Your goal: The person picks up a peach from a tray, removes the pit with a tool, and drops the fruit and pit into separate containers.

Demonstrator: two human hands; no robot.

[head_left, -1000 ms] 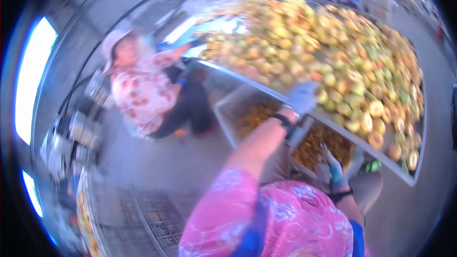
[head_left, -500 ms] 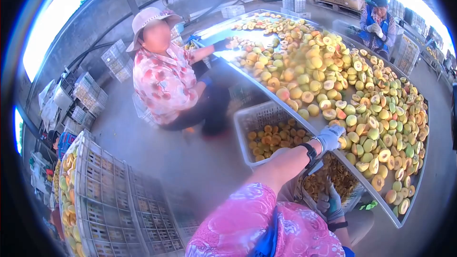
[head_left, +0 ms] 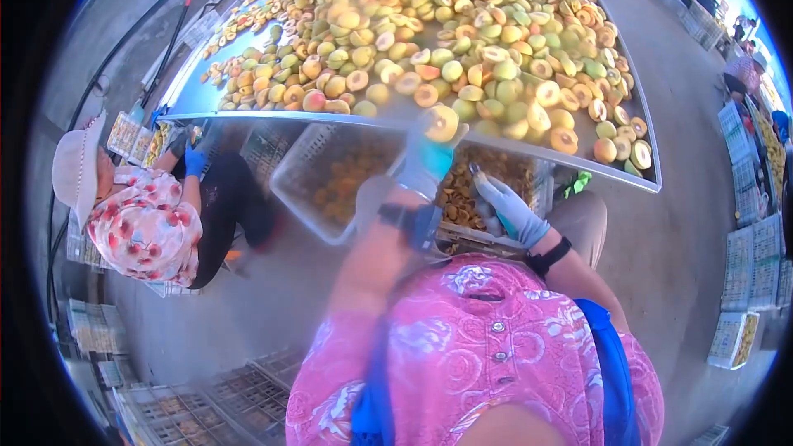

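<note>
My left hand (head_left: 424, 163), in a grey and teal glove, is closed on a yellow peach half (head_left: 441, 123), cut face up, near the front edge of a metal table (head_left: 363, 121). Lower and to the right, my gloved right hand (head_left: 510, 211) is closed around a small tool (head_left: 474, 169), of which only the tip shows. Both hands are in front of a crate of brownish pieces (head_left: 462, 202) under the table edge. Many peach halves (head_left: 504, 70) cover the table, some showing pits.
A white crate (head_left: 285, 186) with orange fruit halves stands left of my hands. At the far left a person in a hat (head_left: 144, 223) sits by the table. Stacked crates (head_left: 752, 260) line the right side. Another plastic crate (head_left: 239, 396) is at lower left.
My left hand has come back from the fruit at the table edge with a peach half. My right hand has risen slightly, showing the tool's tip. The view has turned right and down.
</note>
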